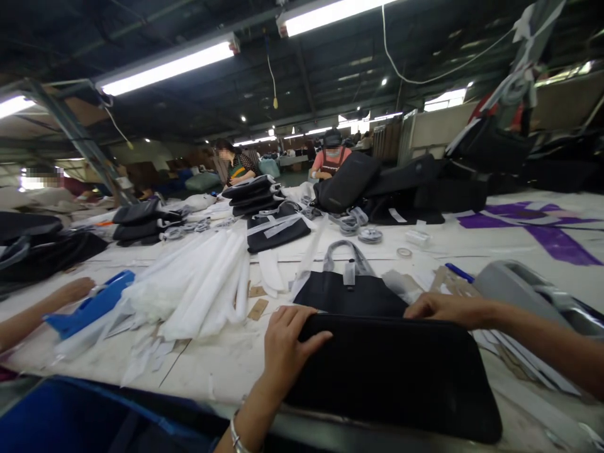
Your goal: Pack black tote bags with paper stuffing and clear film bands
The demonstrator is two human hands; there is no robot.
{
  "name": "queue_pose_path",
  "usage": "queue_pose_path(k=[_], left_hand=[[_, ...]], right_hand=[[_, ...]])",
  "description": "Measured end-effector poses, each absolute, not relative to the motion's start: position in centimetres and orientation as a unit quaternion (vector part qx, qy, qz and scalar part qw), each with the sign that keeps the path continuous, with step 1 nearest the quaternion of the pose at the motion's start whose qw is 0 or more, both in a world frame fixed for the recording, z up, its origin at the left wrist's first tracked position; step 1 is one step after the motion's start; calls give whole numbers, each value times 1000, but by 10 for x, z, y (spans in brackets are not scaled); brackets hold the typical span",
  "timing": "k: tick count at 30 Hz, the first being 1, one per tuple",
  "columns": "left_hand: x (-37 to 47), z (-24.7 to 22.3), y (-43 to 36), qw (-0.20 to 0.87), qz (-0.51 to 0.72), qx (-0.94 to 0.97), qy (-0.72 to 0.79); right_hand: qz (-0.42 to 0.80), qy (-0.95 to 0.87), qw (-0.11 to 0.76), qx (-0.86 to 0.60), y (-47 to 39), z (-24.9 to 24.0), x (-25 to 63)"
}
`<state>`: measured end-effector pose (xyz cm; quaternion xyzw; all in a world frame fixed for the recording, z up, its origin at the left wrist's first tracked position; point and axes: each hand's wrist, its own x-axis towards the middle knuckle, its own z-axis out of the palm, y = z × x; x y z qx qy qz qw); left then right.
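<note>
A black padded bag (396, 377) with rounded corners stands tilted at the table's near edge, its flat bottom or side panel facing me. My left hand (289, 343) grips its upper left corner, thumb on the near face and fingers over the top edge. My right hand (436, 308) is at the top edge on the right, fingers bent down behind the rim; what they hold there is hidden. Just behind lies a black bag with wrapped handles (346, 289), the handles covered in clear plastic.
Left of me, another person's hand (78, 289) is by a blue tape dispenser (94, 305). White foam sheets (202, 283) are heaped nearby. A grey machine (523, 289) stands at right, with purple strips (559, 242) beyond. Stacked black bags (252, 195) and co-workers are farther back. A blue bin (70, 415) sits below.
</note>
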<state>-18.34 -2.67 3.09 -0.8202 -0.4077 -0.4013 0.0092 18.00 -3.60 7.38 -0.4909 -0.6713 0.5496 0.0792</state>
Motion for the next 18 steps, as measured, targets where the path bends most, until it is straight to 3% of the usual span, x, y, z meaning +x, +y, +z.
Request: queue_pose_path(k=[7, 12, 18], left_hand=[[-186, 28, 2, -157, -334, -801, -472], [-220, 28, 6, -323, -332, -775, -429], [-244, 14, -20, -343, -329, -741, -475]], right_hand=[[611, -582, 134, -520, -44, 101, 182], [363, -702, 70, -608, -75, 98, 189], [239, -646, 199, -697, -100, 52, 185]])
